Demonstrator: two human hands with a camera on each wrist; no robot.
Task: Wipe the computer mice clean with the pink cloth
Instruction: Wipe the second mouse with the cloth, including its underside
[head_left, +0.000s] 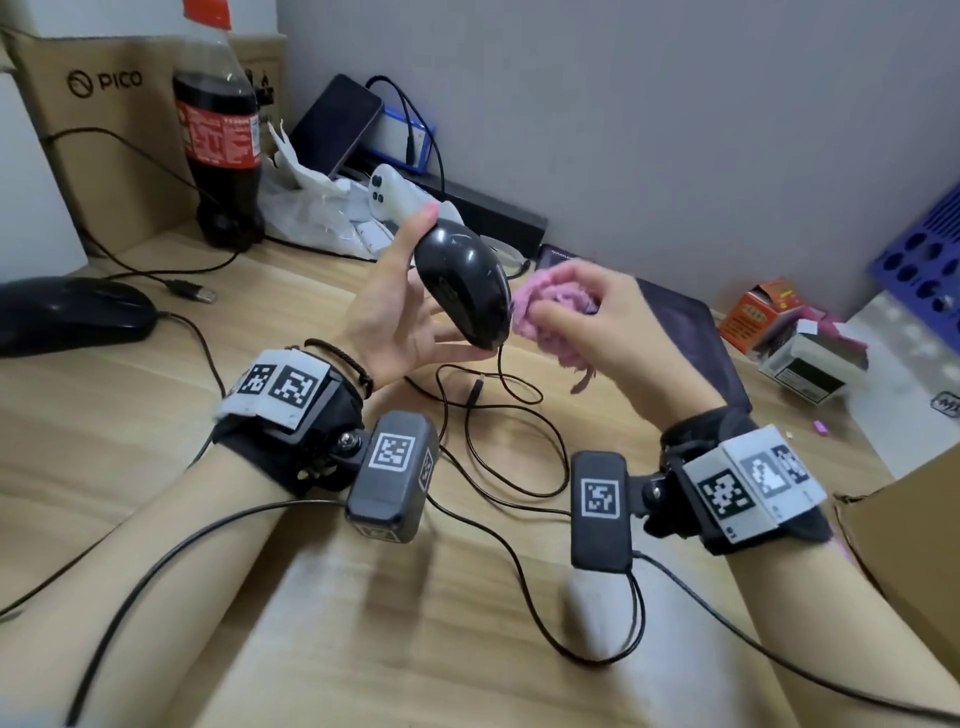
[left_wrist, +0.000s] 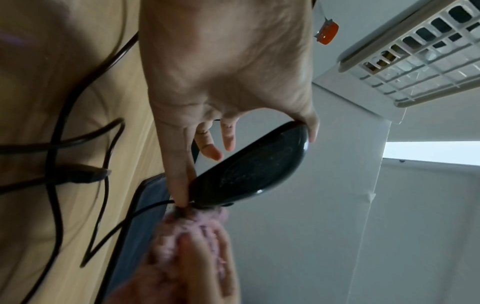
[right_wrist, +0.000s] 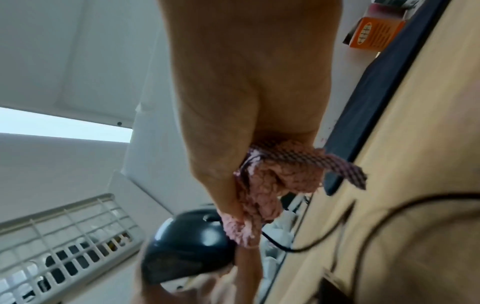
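Observation:
My left hand (head_left: 400, 306) holds a glossy black wired mouse (head_left: 462, 283) up above the wooden desk, thumb at its lower end and a fingertip at its top. The same mouse (left_wrist: 249, 170) shows its dark side in the left wrist view, and its rounded back (right_wrist: 187, 244) in the right wrist view. My right hand (head_left: 587, 312) grips a bunched pink cloth (head_left: 545, 312) and presses it against the mouse's right side. The cloth (right_wrist: 259, 193) bulges from the curled fingers, a woven tag hanging loose. A second black mouse (head_left: 72, 314) lies on the desk at far left.
The held mouse's cable (head_left: 498, 415) loops on the desk (head_left: 156, 415) below my hands. A cola bottle (head_left: 218, 130), a PICO carton (head_left: 104, 104), a white controller (head_left: 389, 195) and a phone stand behind. A dark pad (head_left: 685, 322), small boxes (head_left: 769, 317) and a cardboard box (head_left: 909, 525) are at right.

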